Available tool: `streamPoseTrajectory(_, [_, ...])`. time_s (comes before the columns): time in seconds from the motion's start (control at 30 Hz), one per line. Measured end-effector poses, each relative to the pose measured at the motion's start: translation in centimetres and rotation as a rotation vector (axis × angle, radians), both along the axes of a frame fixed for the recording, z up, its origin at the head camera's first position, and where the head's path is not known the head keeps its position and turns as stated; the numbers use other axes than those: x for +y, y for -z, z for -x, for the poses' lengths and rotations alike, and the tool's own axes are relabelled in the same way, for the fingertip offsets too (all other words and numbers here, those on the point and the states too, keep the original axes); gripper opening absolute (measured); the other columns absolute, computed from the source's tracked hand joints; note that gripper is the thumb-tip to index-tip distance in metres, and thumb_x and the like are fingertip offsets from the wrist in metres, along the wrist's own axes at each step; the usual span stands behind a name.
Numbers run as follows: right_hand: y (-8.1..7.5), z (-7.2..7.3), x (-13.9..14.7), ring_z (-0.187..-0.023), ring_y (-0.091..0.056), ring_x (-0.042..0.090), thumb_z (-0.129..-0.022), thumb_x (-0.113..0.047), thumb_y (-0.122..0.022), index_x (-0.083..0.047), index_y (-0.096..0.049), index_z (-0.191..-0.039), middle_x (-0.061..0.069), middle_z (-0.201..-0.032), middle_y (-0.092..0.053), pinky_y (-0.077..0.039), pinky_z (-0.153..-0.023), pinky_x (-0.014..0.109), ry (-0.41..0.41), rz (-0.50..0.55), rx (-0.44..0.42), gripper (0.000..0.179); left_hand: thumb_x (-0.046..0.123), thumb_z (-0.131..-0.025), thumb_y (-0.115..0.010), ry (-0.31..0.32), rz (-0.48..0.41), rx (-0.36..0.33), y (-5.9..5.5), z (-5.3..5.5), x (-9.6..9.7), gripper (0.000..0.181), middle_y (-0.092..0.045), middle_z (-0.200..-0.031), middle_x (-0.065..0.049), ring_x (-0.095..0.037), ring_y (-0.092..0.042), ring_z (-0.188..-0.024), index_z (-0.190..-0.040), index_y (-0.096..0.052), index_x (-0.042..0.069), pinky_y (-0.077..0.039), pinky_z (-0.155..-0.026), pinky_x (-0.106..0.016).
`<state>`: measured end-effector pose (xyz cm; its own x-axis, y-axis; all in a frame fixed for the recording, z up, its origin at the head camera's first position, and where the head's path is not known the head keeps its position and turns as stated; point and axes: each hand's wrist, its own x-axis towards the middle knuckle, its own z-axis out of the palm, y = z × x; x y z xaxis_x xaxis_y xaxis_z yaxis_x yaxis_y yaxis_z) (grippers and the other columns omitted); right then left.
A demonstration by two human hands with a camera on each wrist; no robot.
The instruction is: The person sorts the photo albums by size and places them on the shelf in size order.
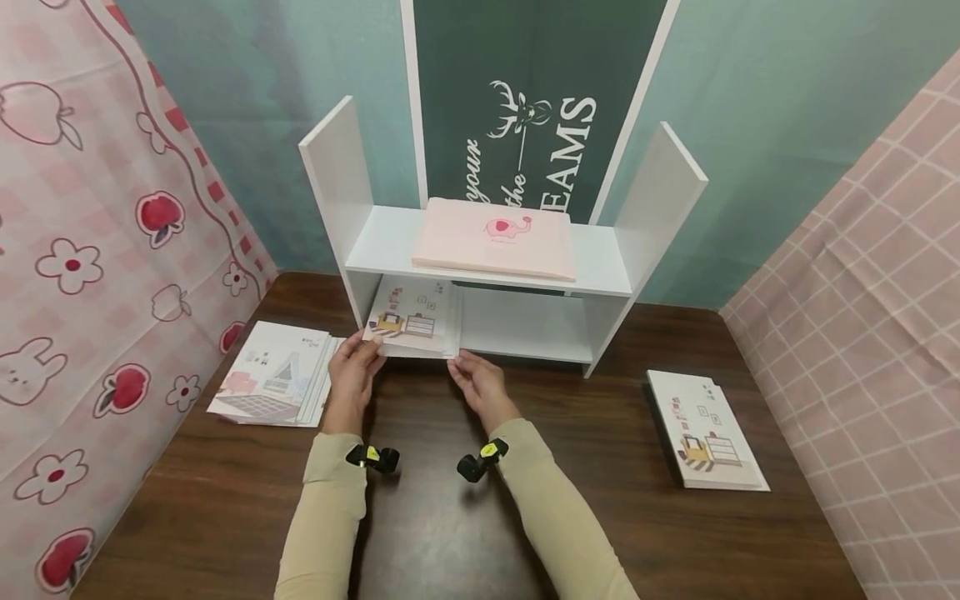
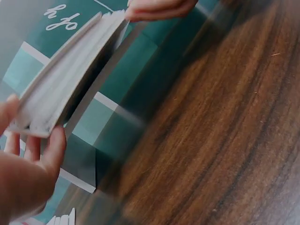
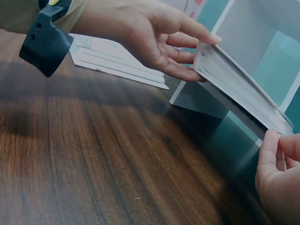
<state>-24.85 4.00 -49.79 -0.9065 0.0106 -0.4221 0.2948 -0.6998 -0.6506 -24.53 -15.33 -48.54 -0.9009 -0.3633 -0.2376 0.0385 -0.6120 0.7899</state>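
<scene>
Both hands hold a small stack of white books point(image 1: 408, 321) with a yellow-and-pink drawing on the top cover, its far part inside the lower left bay of a white desk shelf point(image 1: 525, 325). My left hand point(image 1: 352, 371) pinches the left near corner, thumb on the cover and fingers underneath, as the right wrist view shows. At the right near corner my right hand point(image 1: 480, 383) grips the edge between thumb and fingers. The page edges point(image 2: 70, 79) face me in the left wrist view, and the stack's near edge overhangs the shelf board.
On the upper board lies a pink book point(image 1: 495, 237) with an elephant. Another stack of white books point(image 1: 273, 375) is left of my left hand; a further stack point(image 1: 705, 433) lies at the table's right. Upright side panels point(image 1: 667, 204) flank the shelf on the brown wooden table point(image 1: 570, 450).
</scene>
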Motion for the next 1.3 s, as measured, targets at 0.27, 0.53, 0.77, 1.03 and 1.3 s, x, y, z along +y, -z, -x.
streamPoseTrajectory(0.27, [0.3,0.3,-1.2,-0.078,-0.062,0.023,-0.082,0.022,-0.050,0.020,-0.054,-0.112,0.021,-0.089,-0.060,-0.051,-0.078,0.031,0.047,0.000,-0.030,0.030,0.001,-0.077,-0.074,-0.148,0.084,-0.058,0.7,0.5,0.0,0.020,-0.054,-0.086,-0.006,-0.011,-0.061,-0.068,-0.087,-0.057,0.004,-0.053,-0.070,-0.028])
streamPoseTrajectory(0.53, [0.2,0.7,-1.9,-0.077,-0.062,0.023,-0.081,0.022,-0.051,0.018,-0.057,-0.103,0.020,-0.088,-0.059,-0.051,-0.077,0.032,0.067,-0.042,-0.036,0.023,0.000,-0.074,-0.076,-0.193,0.090,-0.066,0.5,0.9,-0.1,0.020,-0.057,-0.080,-0.004,-0.011,-0.061,-0.064,-0.080,-0.057,0.005,-0.053,-0.066,-0.027])
streamPoseTrajectory(0.77, [0.0,0.6,-1.3,-0.076,-0.062,0.022,-0.085,0.018,-0.050,0.017,-0.054,-0.112,0.023,-0.091,-0.059,-0.052,-0.076,0.033,-0.012,-0.089,-0.038,0.028,0.008,-0.078,-0.075,-0.134,0.156,-0.105,0.3,0.4,-0.1,0.027,-0.057,-0.087,-0.005,-0.011,-0.060,-0.072,-0.097,-0.057,0.001,-0.053,-0.072,-0.030])
streamPoseTrajectory(1.03, [-0.7,-1.2,0.6,-0.077,-0.062,0.020,-0.090,0.009,-0.047,0.014,-0.045,-0.125,0.023,-0.099,-0.059,-0.052,-0.073,0.030,-0.177,-0.158,-0.006,0.035,0.006,-0.085,-0.065,0.001,0.450,-0.174,-0.5,-1.8,1.1,0.048,-0.049,-0.116,-0.016,-0.017,-0.051,-0.094,-0.128,-0.046,-0.003,-0.048,-0.081,-0.039])
streamPoseTrajectory(1.3, [-1.9,-3.0,2.0,-0.080,-0.062,0.020,-0.087,-0.003,-0.058,0.009,-0.054,-0.119,0.018,-0.102,-0.063,-0.052,-0.073,0.037,-0.448,-0.689,0.212,0.034,0.010,-0.085,-0.065,0.087,0.781,-0.177,-0.8,-3.5,0.3,0.040,-0.054,-0.118,-0.023,-0.029,-0.052,-0.106,-0.121,-0.054,-0.004,-0.043,-0.088,-0.041])
